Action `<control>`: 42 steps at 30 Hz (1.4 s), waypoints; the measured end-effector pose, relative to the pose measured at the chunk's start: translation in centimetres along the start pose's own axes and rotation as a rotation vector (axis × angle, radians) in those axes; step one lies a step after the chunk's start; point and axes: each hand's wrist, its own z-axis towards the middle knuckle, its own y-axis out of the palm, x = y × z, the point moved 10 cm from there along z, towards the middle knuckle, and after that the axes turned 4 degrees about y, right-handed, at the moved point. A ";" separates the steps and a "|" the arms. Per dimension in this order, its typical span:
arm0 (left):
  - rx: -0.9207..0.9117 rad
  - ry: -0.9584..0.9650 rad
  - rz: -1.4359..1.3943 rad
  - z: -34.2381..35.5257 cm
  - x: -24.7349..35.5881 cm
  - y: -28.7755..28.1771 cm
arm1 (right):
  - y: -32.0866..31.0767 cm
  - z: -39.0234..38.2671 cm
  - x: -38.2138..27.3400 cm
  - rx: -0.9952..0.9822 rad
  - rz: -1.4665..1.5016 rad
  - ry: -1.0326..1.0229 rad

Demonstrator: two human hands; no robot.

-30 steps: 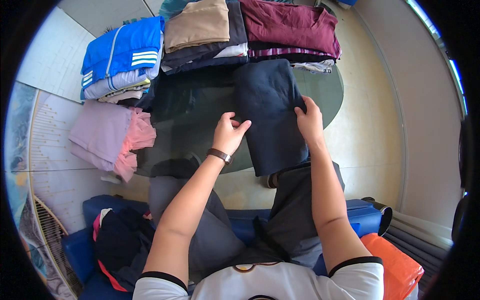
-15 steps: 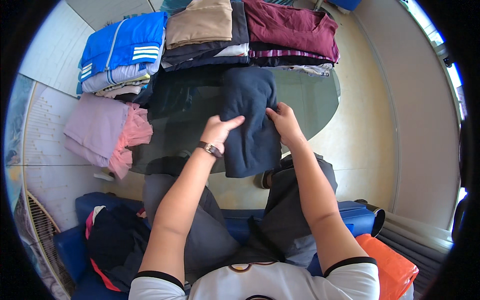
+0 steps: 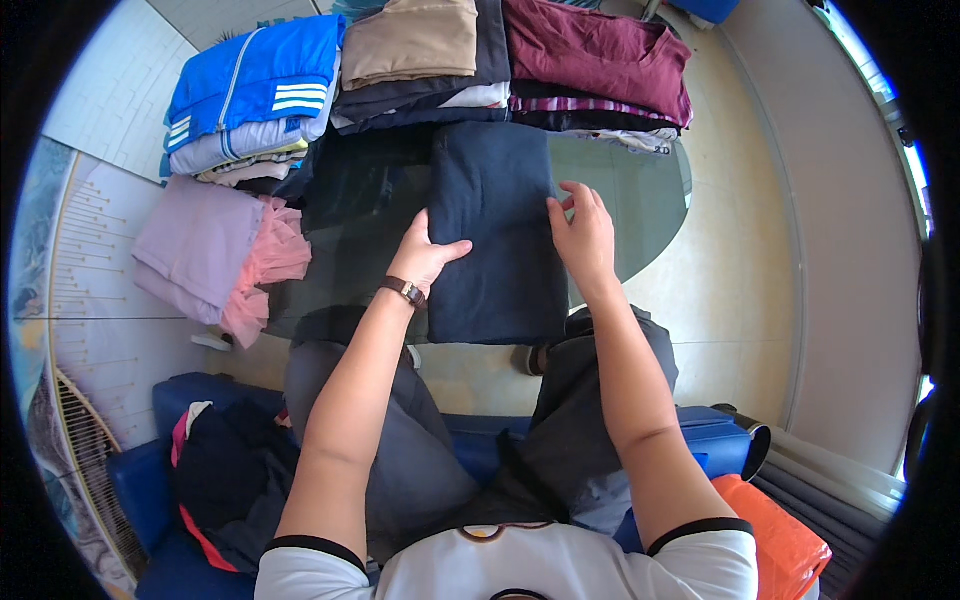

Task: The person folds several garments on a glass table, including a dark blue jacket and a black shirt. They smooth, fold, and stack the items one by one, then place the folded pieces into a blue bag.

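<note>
A folded dark navy garment (image 3: pixel 495 280) lies lengthwise on the dark glass table (image 3: pixel 640 220) in front of me. My left hand (image 3: pixel 422 250) grips its left edge, thumb on top and fingers curled round the side. My right hand (image 3: pixel 583 228) is at the right edge, fingers loosely bent and apart, the thumb at or very near the cloth.
Folded stacks topped by a blue jacket (image 3: pixel 250 75), beige cloth (image 3: pixel 405 45) and maroon top (image 3: pixel 600 60) line the back. Lilac clothing (image 3: pixel 190 240) with pink ruffles sits left. Dark clothes (image 3: pixel 230 480) and an orange bag (image 3: pixel 775 530) flank my legs on the blue sofa (image 3: pixel 135 470).
The dark garment has shifted left and now looks flatter and smoother. My left hand has moved left with it; my right hand has moved left and loosened from its edge.
</note>
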 end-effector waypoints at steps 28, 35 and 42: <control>0.378 0.659 1.133 -6.2 10.2 -1.7 | -1.7 1.4 4.6 0.199 0.092 0.067; 0.406 0.306 1.088 -2.4 5.0 -6.5 | -3.1 2.6 0.8 0.271 0.231 -0.006; 0.434 0.345 1.135 -2.4 3.8 -6.2 | 0.2 4.4 2.7 0.052 -0.092 0.041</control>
